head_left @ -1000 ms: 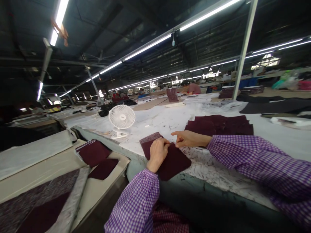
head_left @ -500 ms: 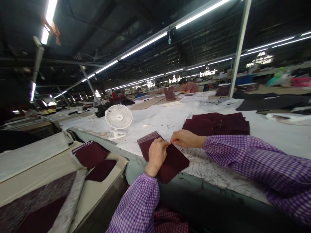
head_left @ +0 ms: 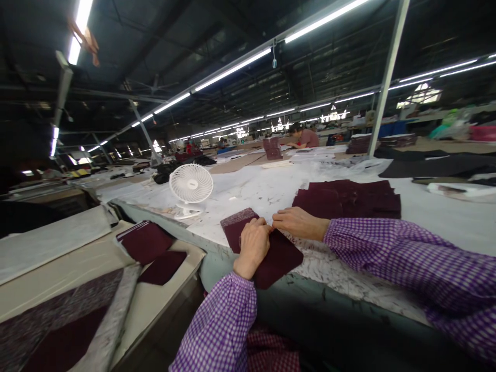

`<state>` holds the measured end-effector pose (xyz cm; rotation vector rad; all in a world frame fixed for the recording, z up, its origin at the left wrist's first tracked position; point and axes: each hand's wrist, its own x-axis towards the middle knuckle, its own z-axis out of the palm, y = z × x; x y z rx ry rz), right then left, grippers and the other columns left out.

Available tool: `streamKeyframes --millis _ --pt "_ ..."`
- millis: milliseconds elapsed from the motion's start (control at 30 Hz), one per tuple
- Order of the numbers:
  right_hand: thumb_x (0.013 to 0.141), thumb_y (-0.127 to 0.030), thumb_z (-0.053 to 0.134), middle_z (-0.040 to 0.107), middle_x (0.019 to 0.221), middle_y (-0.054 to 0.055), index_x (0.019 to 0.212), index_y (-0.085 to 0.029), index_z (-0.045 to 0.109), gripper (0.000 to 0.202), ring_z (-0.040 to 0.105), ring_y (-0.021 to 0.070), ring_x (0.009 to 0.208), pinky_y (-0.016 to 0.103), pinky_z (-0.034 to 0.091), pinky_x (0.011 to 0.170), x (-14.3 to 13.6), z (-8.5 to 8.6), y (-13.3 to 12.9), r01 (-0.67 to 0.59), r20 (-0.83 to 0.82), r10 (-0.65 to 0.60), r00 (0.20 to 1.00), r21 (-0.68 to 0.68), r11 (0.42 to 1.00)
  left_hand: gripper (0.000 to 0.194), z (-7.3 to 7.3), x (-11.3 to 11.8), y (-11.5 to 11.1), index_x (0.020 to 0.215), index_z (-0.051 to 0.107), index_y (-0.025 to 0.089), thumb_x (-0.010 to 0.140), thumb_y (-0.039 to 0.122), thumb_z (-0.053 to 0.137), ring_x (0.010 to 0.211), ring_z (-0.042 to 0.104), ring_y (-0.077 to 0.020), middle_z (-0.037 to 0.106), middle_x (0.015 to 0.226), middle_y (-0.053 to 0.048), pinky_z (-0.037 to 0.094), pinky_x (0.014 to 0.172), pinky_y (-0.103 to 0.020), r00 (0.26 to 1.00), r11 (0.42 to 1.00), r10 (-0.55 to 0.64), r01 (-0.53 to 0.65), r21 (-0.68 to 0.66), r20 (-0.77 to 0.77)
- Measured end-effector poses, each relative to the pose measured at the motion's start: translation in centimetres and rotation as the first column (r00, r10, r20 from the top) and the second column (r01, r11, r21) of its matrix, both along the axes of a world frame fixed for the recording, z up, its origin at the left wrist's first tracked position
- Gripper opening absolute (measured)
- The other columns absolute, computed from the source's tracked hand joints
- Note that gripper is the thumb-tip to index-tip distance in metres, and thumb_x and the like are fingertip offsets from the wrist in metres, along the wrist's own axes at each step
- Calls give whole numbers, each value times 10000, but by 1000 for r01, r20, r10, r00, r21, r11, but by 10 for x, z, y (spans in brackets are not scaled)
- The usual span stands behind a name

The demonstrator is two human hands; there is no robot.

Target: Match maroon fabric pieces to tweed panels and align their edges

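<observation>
A dark maroon fabric piece (head_left: 279, 258) with a speckled strip at its far left end lies at the edge of the white-covered table (head_left: 248, 191), its near corner hanging over. My left hand (head_left: 253, 243) rests on the fabric, fingers curled and gripping it near its upper edge. My right hand (head_left: 296, 222) pinches at that same edge, its fingertips almost touching my left fingers. What lies between the fingertips is too small to make out. Behind my right hand is a spread pile of maroon pieces (head_left: 349, 199).
A white fan (head_left: 191, 184) stands left of the fabric. On the lower left surface (head_left: 155, 305) lie more maroon pieces (head_left: 145, 243) and a speckled panel. A metal post (head_left: 389, 77) rises at the right. A person (head_left: 308, 138) bends over a table farther back.
My right fingers have drawn closer together at the fabric's edge, and my left fingers are more curled. The whole view has shifted slightly.
</observation>
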<state>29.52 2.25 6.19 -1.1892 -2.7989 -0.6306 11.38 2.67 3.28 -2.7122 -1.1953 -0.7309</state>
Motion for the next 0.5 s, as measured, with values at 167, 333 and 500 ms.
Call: streamKeyframes --millis 167,333,500 --pt "847 -58 438 621 1001 86 1074 -136 598 289 594 159 877 266 435 765 0 5 -3 -2 -335 -37 941 -116 993 273 0 1 -2 909 711 223 887 168 444 915 542 -218 640 949 -53 424 781 -340 999 1000 15 -14 23 -30" --pt "869 -110 424 624 926 99 969 -119 604 207 588 182 832 287 447 748 -15 2 -16 -1 -350 -59 935 -169 986 278 2 1 -3 906 711 222 890 164 440 920 544 -215 646 944 -58 431 791 -335 1000 1000 3 -3 16 30" --pt "886 -132 409 623 927 92 958 -138 629 231 587 171 826 275 449 742 -15 -3 -17 -15 -348 -53 936 -188 982 184 3 -22 7 880 721 225 833 151 560 881 579 -174 667 900 -23 454 810 -290 974 982 -109 138 -133 200"
